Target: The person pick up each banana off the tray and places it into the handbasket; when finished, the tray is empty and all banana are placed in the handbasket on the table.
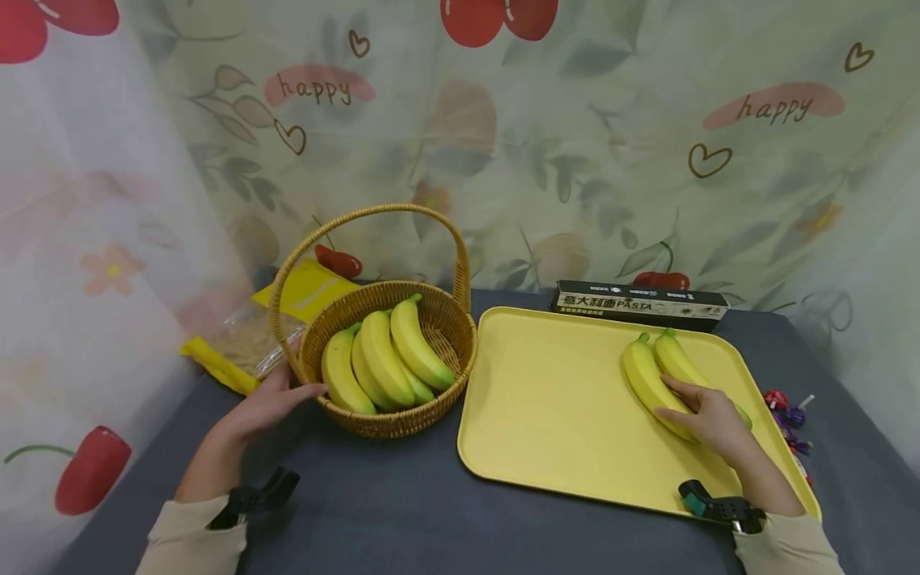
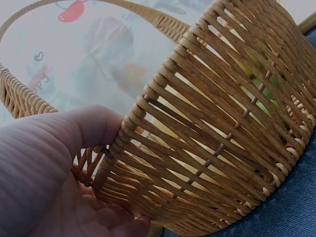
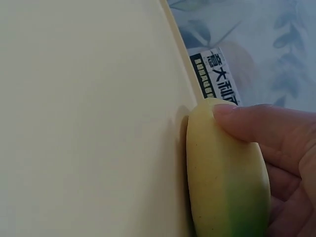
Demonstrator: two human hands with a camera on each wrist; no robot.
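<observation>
A round wicker basket point(image 1: 410, 423) with a tall hoop handle holds several yellow bananas point(image 1: 384, 359). At its left side my left hand point(image 1: 269, 403) grips the rim; in the left wrist view the thumb point(image 2: 98, 126) lies over the edge and the fingers curl beneath. On the right part of a yellow tray point(image 1: 546, 399) lie two bananas side by side. My right hand point(image 1: 711, 419) pinches the left one, a banana point(image 3: 227, 173) with a greenish end, between thumb and fingers. The other banana point(image 1: 679, 359) is partly hidden behind that hand.
Behind the tray stands a black pasta box point(image 1: 643, 303). A yellow and clear packet point(image 1: 244, 335) lies left of the basket. Several wrapped lollipops point(image 1: 791, 419) sit by the tray's right edge. A printed curtain point(image 1: 517, 160) closes off the back of the dark table point(image 1: 402, 511).
</observation>
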